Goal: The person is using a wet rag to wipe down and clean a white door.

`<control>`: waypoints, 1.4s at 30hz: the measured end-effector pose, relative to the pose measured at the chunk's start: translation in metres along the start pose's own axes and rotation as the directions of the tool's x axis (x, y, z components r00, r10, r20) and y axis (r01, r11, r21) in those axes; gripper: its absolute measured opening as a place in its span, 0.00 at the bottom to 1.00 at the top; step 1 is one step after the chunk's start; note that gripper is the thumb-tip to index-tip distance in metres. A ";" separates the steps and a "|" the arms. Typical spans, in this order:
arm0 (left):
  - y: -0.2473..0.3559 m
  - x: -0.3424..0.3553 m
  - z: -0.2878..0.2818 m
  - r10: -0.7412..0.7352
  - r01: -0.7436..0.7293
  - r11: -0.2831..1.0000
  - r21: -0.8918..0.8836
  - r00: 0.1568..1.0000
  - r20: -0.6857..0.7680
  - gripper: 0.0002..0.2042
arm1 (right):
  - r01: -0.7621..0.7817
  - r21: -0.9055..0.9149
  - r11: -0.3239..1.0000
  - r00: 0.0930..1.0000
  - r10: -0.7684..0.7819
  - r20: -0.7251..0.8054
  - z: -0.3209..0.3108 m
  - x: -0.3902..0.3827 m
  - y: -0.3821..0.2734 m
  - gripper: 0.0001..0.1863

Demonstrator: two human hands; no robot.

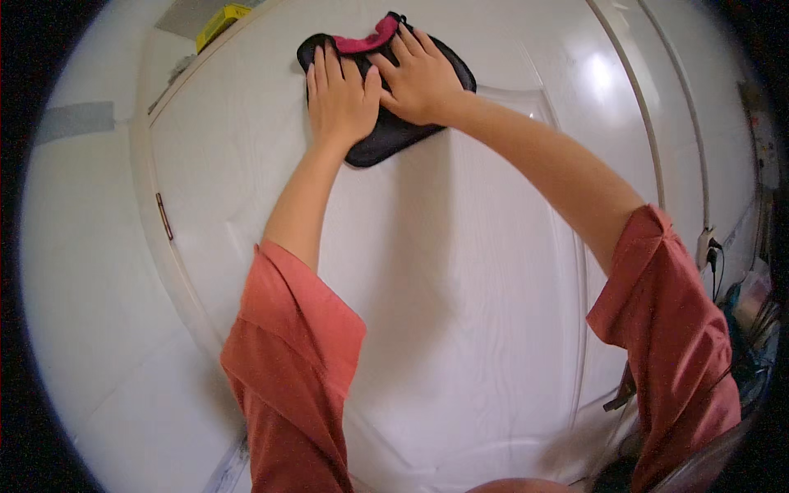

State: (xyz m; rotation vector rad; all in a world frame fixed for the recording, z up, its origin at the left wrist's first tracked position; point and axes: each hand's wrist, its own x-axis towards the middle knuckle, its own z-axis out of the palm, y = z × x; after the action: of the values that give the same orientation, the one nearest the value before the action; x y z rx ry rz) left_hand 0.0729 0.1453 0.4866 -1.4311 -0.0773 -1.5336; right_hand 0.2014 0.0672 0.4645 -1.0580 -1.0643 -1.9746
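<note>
Black pouch [388, 140], pink lining [362, 43] showing at its top: it's high on the white door [493, 287], below the door's top edge, and looks flat against it; its back is hidden. Your left hand [342, 105] lies on the left half, fingers straight with narrow gaps, thumb out toward the other hand. Your right hand [425, 80] covers the right half, fingers spread. Can't tell if any fingertip pinches fabric. Coral sleeves [288, 329] end near your elbows. Hinge [164, 216] on the door's left edge; grey strip [80, 122] on the wall [82, 246] beyond it. Yellow box [220, 27] above the top edge. Dark plug [712, 246] past the right edge.
</note>
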 end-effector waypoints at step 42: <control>0.106 -0.118 -0.082 -0.152 0.169 0.980 -0.101 0.975 0.159 0.27 | 0.068 0.337 0.939 0.993 -0.096 0.067 -0.076 -0.122 -0.055 0.25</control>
State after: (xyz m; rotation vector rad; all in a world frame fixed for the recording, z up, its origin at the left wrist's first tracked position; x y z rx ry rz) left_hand 0.0617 0.1105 0.3121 -1.6653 -0.2048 -1.5790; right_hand 0.1869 0.0463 0.3125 -0.9266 -1.4497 -1.7417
